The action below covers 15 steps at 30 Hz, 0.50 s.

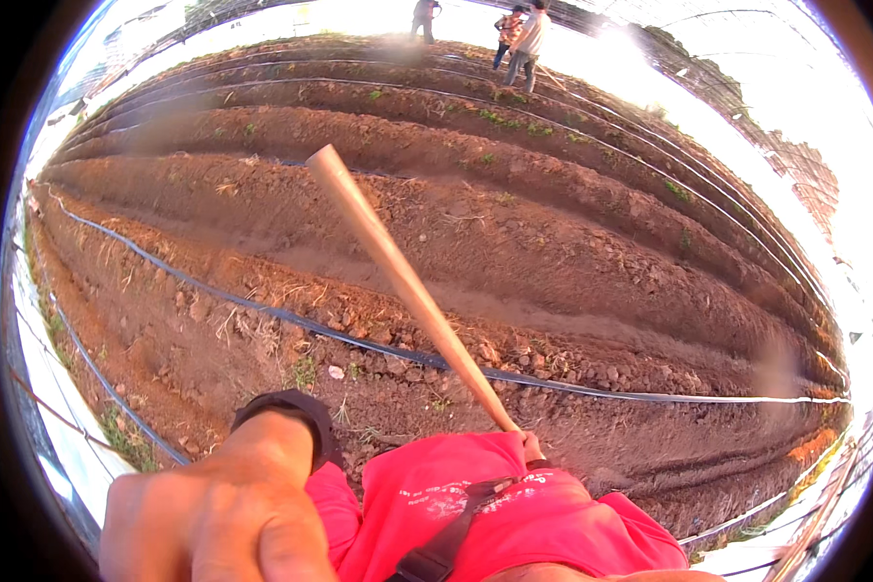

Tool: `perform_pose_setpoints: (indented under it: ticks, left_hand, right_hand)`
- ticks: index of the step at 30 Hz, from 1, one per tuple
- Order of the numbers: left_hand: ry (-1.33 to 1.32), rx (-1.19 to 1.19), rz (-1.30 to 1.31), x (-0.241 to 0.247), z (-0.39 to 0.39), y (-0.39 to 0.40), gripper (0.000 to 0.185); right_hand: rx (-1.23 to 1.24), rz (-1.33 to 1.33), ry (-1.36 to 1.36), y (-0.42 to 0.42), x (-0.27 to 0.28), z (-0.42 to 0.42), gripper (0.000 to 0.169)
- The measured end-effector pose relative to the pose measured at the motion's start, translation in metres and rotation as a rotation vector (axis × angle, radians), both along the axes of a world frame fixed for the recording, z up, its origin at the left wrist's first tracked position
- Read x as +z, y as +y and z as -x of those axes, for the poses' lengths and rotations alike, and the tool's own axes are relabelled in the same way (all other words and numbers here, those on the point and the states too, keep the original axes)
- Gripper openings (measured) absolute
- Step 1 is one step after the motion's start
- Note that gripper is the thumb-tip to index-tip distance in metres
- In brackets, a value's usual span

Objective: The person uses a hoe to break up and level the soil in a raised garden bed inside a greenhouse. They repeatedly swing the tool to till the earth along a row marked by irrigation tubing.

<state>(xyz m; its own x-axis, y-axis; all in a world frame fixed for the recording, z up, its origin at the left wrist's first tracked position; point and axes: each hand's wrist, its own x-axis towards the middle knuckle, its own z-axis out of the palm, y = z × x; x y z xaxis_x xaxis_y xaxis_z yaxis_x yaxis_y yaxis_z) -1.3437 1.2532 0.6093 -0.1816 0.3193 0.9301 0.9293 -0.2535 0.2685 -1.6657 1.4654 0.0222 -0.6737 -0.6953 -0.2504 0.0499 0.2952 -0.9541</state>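
Note:
My left hand (pixel 218 509) is raised close to the camera at the lower left, with a dark band around its wrist. Its fingers are bent and run out of the bottom of the picture, so what they touch is hidden. In front of my red shirt (pixel 473 473), my right hand (pixel 532 447) is closed around a long wooden tool handle (pixel 416 291). The shirt partly covers this hand. From there the handle slants up and to the left over the soil bed, its blunt end raised. The tool's head is not visible.
A black drip irrigation tape (pixel 407 354) runs across the cloddy bed before me. Further ridges (pixel 422 196) and furrows lie beyond. Several people stand at the far side, among them one person in a light top (pixel 529 40) beside a long pole. Plastic greenhouse walls enclose the plot.

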Motion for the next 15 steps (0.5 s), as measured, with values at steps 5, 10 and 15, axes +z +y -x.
perform_pose_setpoints:
  ticks: [5, 10, 15]
  left_hand:
    - [0.056, -0.038, 0.029, 0.005, -0.012, -0.003, 0.036]
    - [0.226, 0.037, 0.157, -0.006, -0.022, -0.002, 0.034]
    - [0.015, -0.119, 0.328, -0.01, -0.024, -0.012, 0.027]
  right_hand:
    - [-0.211, 0.073, -0.591, -0.008, 0.014, -0.005, 0.035]
    - [-0.09, 0.024, -0.421, -0.008, -0.024, -0.008, 0.039]
    - [-0.241, 0.136, -0.883, -0.016, -0.025, -0.005, 0.034]
